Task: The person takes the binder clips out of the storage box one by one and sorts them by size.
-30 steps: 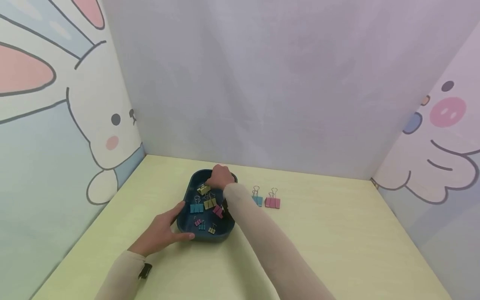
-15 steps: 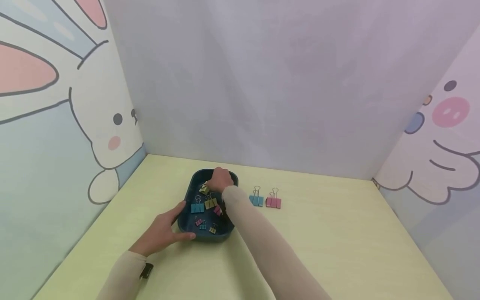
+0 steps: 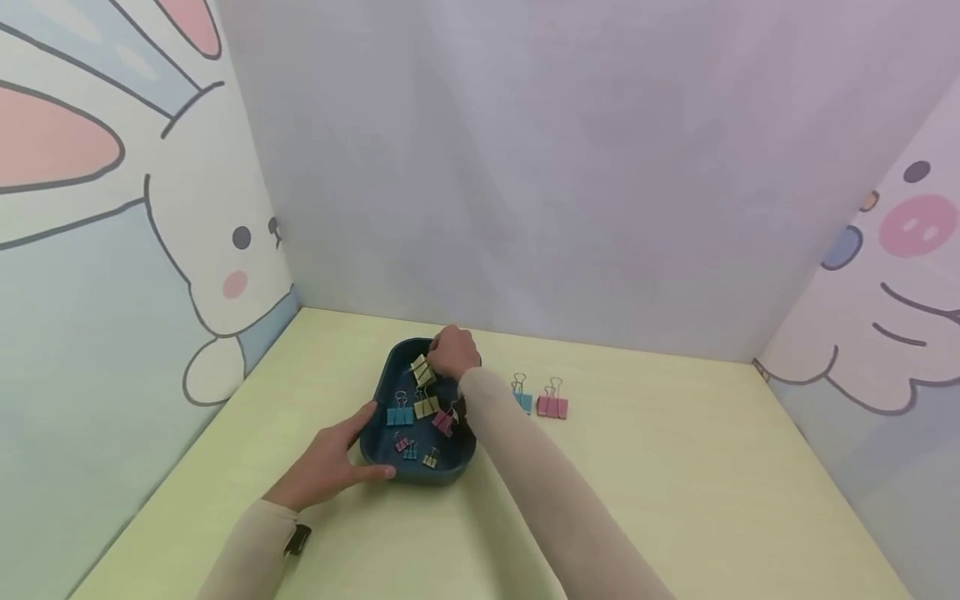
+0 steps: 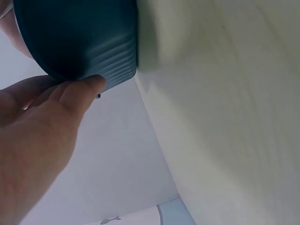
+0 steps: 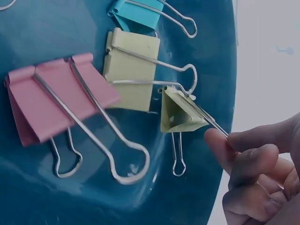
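In the head view my left hand [image 3: 330, 465] holds the near left corner of a dark teal tray [image 3: 427, 477], thumb on the front wall and fingers along the left side. The left wrist view shows those fingers against the ribbed wall of the tray [image 4: 110, 61]. My right hand [image 3: 455, 353] is over the tray's far right part. In the right wrist view that hand [image 5: 262, 173] pinches the wire handle of a yellow binder clip [image 5: 183, 112], tilted. A larger yellow clip [image 5: 133, 70], a pink clip [image 5: 56, 96] and a blue clip [image 5: 140, 16] lie beside it.
Several small binder clips [image 3: 410, 451] lie in the tray's near end. Right of the tray, a blue clip [image 3: 524, 403] and a pink clip [image 3: 552, 407] rest on the pale yellow table [image 3: 675, 467]. Walls enclose the table at the back and sides.
The pinched yellow clip has turned and shifted slightly toward the tray's far right, along with my right hand. My left hand keeps its hold on the tray. The whole view has drifted slightly.
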`<state>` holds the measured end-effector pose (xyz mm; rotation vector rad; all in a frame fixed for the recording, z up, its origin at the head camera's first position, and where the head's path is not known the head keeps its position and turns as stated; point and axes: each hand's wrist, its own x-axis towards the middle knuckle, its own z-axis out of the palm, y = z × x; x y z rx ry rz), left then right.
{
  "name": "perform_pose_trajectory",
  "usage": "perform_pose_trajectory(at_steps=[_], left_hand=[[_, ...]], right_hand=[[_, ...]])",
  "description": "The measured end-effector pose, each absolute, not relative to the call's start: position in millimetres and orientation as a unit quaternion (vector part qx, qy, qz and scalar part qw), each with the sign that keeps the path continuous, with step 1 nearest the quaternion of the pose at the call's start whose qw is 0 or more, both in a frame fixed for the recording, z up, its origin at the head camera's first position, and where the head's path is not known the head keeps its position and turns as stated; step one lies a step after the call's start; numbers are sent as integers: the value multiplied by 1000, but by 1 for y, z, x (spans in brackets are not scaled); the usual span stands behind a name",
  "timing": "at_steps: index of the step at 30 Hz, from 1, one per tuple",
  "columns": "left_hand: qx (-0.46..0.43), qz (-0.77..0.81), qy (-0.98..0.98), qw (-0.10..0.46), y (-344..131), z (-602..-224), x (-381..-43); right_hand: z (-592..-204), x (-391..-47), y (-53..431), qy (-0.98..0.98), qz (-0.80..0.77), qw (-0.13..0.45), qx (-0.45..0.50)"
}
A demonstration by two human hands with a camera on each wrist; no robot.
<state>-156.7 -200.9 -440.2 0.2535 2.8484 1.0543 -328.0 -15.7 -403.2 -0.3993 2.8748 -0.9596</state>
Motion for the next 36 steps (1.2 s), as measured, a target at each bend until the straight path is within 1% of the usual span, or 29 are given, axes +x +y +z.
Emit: perform_pose_trajectory(at_steps=[6,13,17,23,32,36], left_hand=[[77,347,933,53,-200,-440,-157],[72,351,932,61,-198,-440,-156],[74,351,932,58,-197,-440,-156],[83,348,932,47,-197,-441,-158],[83,354,930,50,-197,-442,-161],[85,356,929,48,-198,-445,-160]], right_hand=[[-401,-331,-8,941,-303,32,-148],[-394,-327,2,924,-335,31,-180],[-385,-325,9,917,-350,21,-192],[-374,-330,20,913,-349,16,-213],[-361,-330,33,915,-343,12,-212],[-358,-330,39,911,-350,22,-216]])
